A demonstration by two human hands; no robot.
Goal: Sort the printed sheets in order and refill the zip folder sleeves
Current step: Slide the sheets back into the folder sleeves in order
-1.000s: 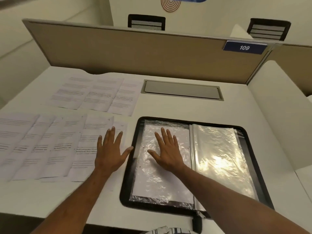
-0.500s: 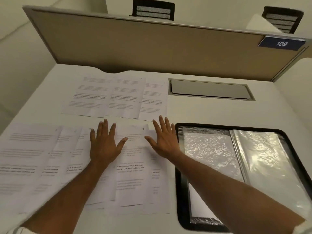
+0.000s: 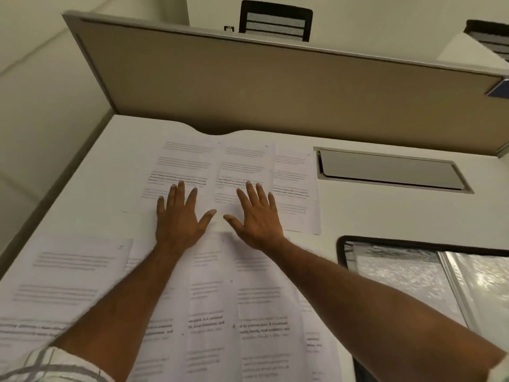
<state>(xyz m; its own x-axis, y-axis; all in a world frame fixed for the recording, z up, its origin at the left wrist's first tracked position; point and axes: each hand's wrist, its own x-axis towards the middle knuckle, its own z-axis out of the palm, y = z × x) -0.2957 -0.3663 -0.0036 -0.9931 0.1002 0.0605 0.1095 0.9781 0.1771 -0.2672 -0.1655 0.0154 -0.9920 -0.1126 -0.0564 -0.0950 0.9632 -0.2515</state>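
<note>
partition (image 3: 275, 86) just behind far sheets (image 3: 187, 161)

The zip folder (image 3: 341, 257) is cut off by the right and bottom edges. Print on the near sheets (image 3: 259, 312) is blurred unreadable and partly hidden by forearms (image 3: 124, 304).

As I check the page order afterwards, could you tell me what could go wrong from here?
The left hand and right hand are spread over the overlapping far sheets, so sliding one could drag neighbours out of order. Both forearms cross the near sheets and may brush them askew.
</note>
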